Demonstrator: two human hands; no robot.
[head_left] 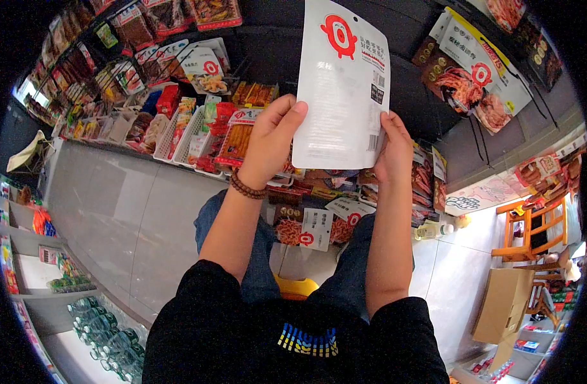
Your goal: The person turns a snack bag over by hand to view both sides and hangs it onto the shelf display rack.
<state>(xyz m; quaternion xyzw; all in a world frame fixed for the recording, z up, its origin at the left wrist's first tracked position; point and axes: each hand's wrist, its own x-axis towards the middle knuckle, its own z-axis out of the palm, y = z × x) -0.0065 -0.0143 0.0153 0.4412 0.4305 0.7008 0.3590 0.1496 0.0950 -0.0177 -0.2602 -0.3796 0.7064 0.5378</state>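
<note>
A white food packet (338, 115) with a red cartoon figure and small print is held up in front of me, its printed face toward the camera. My left hand (273, 136) grips its left edge, thumb on the front; a beaded bracelet circles that wrist. On the packet's lower right edge, my right hand (394, 146) is closed, with the thumb at the front and the other fingers mostly hidden behind. Below the packet, between my knees, lie food packets (316, 229) with white labels and red figures.
Packaged snacks in white baskets (194, 142) line the shelf at left and centre. More packets (482, 77) hang at upper right. A cardboard box (501, 304) and wooden chair (530, 233) stand right. Bottles (104, 333) occupy the lower left shelf.
</note>
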